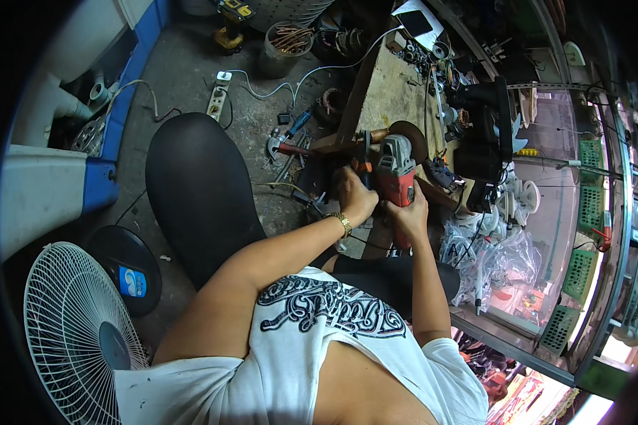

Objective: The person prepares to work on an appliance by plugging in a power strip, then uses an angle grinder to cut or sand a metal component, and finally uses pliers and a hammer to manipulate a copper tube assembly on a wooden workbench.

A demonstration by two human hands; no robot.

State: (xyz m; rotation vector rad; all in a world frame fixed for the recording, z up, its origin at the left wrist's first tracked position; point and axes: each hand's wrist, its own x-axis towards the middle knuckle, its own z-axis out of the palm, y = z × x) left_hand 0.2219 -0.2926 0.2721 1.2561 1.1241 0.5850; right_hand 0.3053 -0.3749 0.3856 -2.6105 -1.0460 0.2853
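My right hand [409,211] grips the red body of a grey-headed angle grinder [397,170], whose dark disc [417,139] shows beyond its head. My left hand [356,195] is just left of the grinder, its fingers curled round something dark that I cannot make out, below an orange-and-black piece [363,167]. A brass-coloured cylindrical piece [378,134] lies across by the disc, at the corner of a worn wooden workbench [383,85]. A hammer [283,147] and a blue-handled tool [298,125] lie on the floor beyond my left arm.
A power strip [217,98], trailing cords, a drill [230,35] and a bucket of copper-coloured pieces [283,51] are on the floor. A white fan [71,319] stands lower left, a blue-and-white cabinet [43,198] at left. Plastic bags [496,262] and metal-framed shelving [567,212] are right.
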